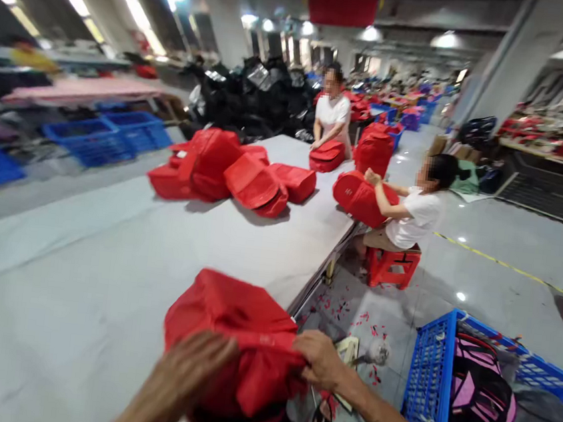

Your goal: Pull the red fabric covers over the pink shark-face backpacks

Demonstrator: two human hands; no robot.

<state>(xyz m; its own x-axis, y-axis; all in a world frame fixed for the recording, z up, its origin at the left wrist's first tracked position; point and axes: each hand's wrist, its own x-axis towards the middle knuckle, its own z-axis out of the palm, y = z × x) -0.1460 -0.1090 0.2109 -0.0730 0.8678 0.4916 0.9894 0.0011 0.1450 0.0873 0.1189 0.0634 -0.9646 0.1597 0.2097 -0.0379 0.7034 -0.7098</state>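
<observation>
A red fabric bag (229, 330) lies at the near edge of the long grey table (104, 273). My left hand (194, 370) rests on its near side with the fingers curled over the cloth. My right hand (319, 359) pinches the bag's right edge. Both hands grip the same bag. Part of the bag hangs over the table edge below my hands.
A pile of red bags (230, 172) sits further along the table. Two people in white shirts handle red bags at the far side; one sits on a red stool (391, 266). A blue crate (444, 382) with pink and black items stands on the floor to my right.
</observation>
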